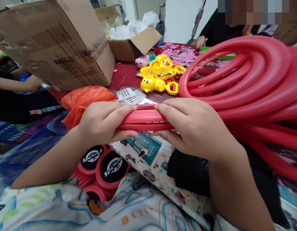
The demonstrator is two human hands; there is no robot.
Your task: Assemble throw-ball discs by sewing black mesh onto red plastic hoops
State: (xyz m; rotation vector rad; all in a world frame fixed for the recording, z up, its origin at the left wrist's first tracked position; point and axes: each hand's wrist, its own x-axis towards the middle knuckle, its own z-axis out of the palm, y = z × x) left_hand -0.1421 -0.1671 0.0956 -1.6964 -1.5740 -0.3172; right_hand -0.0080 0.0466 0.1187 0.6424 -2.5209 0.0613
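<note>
Both of my hands grip a red plastic ring (145, 117), seen nearly edge-on, with a dark strip along its upper side. My left hand (102, 123) closes on its left part, thumb below and fingers above. On the opposite side my right hand (187, 125) pinches it the same way. Beneath the ring lies a printed board (148, 150), partly covered by a black cloth-like piece (189, 170). Many loose red rings (278, 64) are heaped to the right. Red-rimmed black discs (112, 168) lettered "Throw Ball" are stacked at lower left, near my lap.
Yellow toy parts (153, 84) and printed sticker sheets (131, 96) lie beyond my hands. An orange plastic bag (88, 98) sits before a large cardboard box (57, 48). Pink pieces (179, 53) are scattered farther back, near another person's hand (200, 42). Another person's arm (21, 84) shows at left.
</note>
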